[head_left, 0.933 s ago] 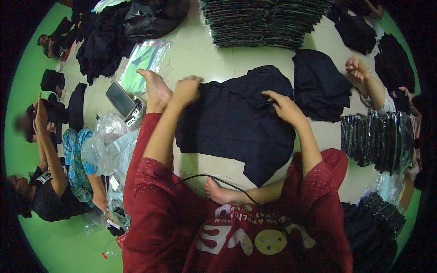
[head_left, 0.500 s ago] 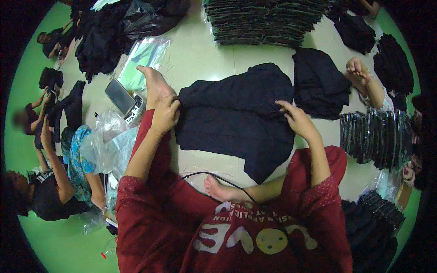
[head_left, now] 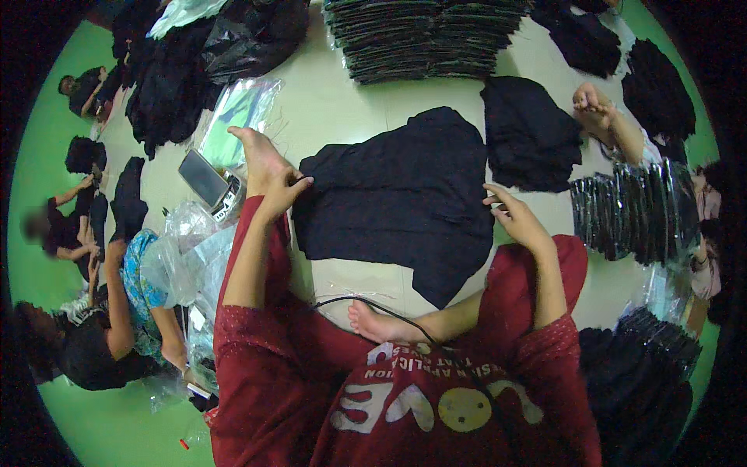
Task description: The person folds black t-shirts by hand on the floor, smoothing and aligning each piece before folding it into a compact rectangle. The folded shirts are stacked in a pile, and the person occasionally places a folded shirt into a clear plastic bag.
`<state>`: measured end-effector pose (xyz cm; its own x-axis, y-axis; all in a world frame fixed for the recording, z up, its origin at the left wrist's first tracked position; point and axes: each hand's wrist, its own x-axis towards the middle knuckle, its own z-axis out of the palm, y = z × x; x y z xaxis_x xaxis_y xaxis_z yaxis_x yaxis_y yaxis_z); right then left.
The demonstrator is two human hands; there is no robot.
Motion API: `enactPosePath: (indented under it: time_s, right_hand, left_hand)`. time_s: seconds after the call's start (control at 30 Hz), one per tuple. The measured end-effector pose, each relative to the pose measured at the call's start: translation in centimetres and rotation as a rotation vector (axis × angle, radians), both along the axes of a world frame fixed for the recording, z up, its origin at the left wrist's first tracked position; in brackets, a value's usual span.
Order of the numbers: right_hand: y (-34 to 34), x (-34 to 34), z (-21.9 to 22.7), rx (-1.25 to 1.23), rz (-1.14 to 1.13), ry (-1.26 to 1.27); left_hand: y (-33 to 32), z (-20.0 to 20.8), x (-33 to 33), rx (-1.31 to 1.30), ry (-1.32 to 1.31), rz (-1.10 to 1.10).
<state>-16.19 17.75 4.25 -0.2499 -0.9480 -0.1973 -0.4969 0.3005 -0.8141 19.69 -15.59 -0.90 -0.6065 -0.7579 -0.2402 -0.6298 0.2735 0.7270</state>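
A black garment (head_left: pixel 389 194) lies spread on the pale floor between my legs, its lower right part hanging out in a point. At its upper left edge my left hand (head_left: pixel 280 194) is closed, a bit of the dark cloth between thumb and fingers. My right hand (head_left: pixel 520 221) is at the right edge, fingers stretched and apart, the tips at or just beside the cloth; contact is hard to make out. A folded black cloth pile (head_left: pixel 531 136) rests beyond my right hand.
Tall stacks of bagged dark garments (head_left: pixel 424 39) stand ahead, with another bagged row (head_left: pixel 634 210) at right. A phone (head_left: pixel 204 177) and clear plastic bags (head_left: pixel 187 241) lie left of my foot. A black cable (head_left: pixel 373 300) crosses my lap. Co-workers sit at left; another person's foot (head_left: pixel 593 105) is at right.
The garment's top surface looks flatter and wider. My right hand has come off the cloth toward its right edge, and my left hand has turned at the left edge.
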Motion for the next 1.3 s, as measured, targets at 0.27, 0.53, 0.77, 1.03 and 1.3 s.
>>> enactPosePath:
  time_s: [0.27,0.53,0.77,1.03,1.3]
  right_hand:
    - [2.9,-1.4,-1.3,-0.034,-0.103,-0.041]
    - [3.6,-3.6,-3.9,0.014,-0.239,-0.046]
    - [4.4,-4.8,-4.3,0.057,-0.302,-0.135]
    - [2.7,-4.7,-5.0,-0.049,-0.239,-0.202]
    - [2.7,-4.7,-3.6,-0.054,-0.275,-0.135]
  left_hand:
    - [5.4,0.1,-2.0,-0.567,0.007,0.176]
    - [15.4,9.3,-18.6,-0.215,0.294,0.066]
    - [16.2,2.8,-18.8,-0.185,0.155,0.309]
    - [15.4,-3.0,-15.6,-0.070,-0.121,0.409]
    - [18.9,12.6,-23.2,-0.680,0.084,-0.254]
